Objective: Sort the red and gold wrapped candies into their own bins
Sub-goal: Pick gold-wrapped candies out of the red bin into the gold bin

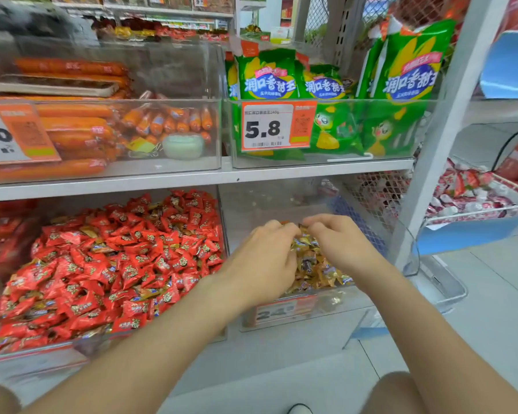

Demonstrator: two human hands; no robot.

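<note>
On the lower shelf a clear bin (21, 358) at the left is heaped with red wrapped candies (108, 264), and a few gold ones show among them. The clear bin (335, 309) to its right holds a smaller pile of gold wrapped candies (314, 264). Both my hands are over that gold pile. My left hand (266, 255) lies palm down with its fingers curled into the candies. My right hand (338, 240) has its fingertips bent down onto the top of the pile. What either hand holds is hidden by the fingers.
The upper shelf carries a bin of orange sausages (81, 127) and a bin of green snack bags (326, 121) with a 5.8 price tag (277, 127). A white upright post (440, 130) stands at the right, and a wire basket of red-and-white candies (476, 198) beyond it.
</note>
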